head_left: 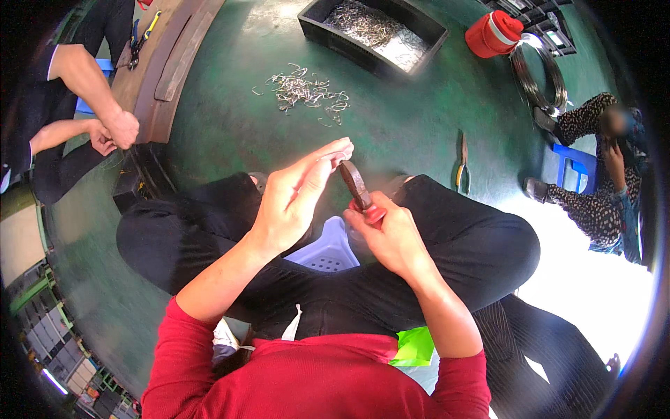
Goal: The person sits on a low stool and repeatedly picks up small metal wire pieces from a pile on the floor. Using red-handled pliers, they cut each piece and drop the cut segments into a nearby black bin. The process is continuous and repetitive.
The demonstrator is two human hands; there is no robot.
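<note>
Because the left hand (289, 199) has its fingertips right beside the nose of the red-handled pliers (354, 183) near the middle of the frame, a nipped finger looks like the likeliest mishap, and a slip of the tool or a squeeze made too early would cause it. The right hand (392, 236) is wrapped around the handles, with the nose tilting toward the upper left. The left thumb and fingers draw together, but the spot is so small and bright that I cannot tell whether they grasp anything, perhaps a bit of wire. Both hands are bare, so a sharp metal end could prick the skin. In the upper middle of the frame, bent wire pieces (301, 91) lie heaped on the green floor (223, 133), near the black crate (331, 40); since they overlap, lifting one could drag others along. Right of centre, the yellow-handled pliers (463, 159) lie just beyond the black trousers (481, 258), where a shifted leg could knock them away. Anything dropped from the fingertips could land on the purple plastic piece (324, 246) below the hands, or vanish among dark folds of cloth.
</note>
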